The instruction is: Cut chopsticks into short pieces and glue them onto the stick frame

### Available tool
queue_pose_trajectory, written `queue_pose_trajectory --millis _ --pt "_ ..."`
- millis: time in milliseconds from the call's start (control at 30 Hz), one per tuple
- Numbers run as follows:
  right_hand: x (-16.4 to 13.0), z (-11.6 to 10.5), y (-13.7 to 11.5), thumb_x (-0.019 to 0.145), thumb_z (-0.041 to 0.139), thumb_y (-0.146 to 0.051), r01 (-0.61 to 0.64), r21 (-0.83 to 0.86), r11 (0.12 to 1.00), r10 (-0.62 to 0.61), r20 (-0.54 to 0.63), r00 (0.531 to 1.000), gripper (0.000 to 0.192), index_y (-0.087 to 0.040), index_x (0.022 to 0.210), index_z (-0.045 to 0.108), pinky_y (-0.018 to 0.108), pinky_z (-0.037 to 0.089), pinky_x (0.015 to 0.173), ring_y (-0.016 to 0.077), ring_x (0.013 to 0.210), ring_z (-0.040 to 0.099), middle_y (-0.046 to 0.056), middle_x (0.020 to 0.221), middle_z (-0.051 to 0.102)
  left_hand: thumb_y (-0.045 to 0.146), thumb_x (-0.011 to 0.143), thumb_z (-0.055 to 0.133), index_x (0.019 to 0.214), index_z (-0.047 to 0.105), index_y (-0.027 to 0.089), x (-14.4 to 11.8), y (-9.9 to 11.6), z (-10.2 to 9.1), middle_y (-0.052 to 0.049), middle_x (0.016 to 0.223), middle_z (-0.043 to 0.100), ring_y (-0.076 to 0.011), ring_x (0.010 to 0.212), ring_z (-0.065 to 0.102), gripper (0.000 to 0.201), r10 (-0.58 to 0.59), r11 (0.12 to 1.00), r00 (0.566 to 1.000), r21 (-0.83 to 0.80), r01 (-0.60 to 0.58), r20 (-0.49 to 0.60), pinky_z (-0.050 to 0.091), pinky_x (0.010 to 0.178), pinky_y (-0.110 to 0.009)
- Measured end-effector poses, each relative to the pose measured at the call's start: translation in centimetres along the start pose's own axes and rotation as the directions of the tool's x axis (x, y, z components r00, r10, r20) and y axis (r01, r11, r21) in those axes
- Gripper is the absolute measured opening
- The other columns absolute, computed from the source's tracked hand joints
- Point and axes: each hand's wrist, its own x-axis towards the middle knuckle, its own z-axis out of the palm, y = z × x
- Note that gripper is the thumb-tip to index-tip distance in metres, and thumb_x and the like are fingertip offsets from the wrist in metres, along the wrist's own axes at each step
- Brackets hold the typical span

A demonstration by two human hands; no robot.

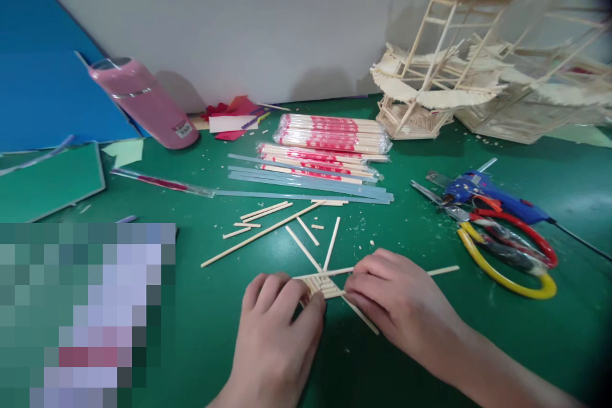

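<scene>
On the green tabletop lies a small piece made of thin wooden sticks (327, 287), with several stick ends spreading out of it. My left hand (282, 325) is closed on its left side, thumb and fingertips pressed against it. At the right side, my right hand (399, 306) has its fingers pinched around a wooden stick (444, 270) that pokes out past the knuckles. The exact grip under the right fingers is hidden. Just beyond both hands, loose sticks (265, 233) of differing lengths are scattered, one long stick lying diagonally.
Clear blue glue sticks (310, 183) and wrapped chopstick packs (329, 134) lie farther back. To the right are a blue glue gun (497, 194) and scissors (507, 268) with red and yellow handles. Stick-built towers (440, 76) stand back right; a pink bottle (148, 102) leans back left.
</scene>
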Motion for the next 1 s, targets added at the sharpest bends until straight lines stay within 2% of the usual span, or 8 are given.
queue_pose_trajectory --millis 1000 --pt "0.15 0.18 -0.50 0.089 0.038 -0.021 -0.059 0.068 0.996 0.057 0.022 0.998 0.021 -0.021 0.083 0.058 0.030 0.032 0.063 0.0155 0.073 0.044 0.002 0.078 0.054 0.014 0.081 0.047 0.070 0.062 0.018 -0.19 0.13 0.16 -0.003 0.065 0.057 -0.0178 0.065 0.046 0.020 -0.014 0.999 0.999 0.041 0.013 0.033 0.035 0.063 -0.032"
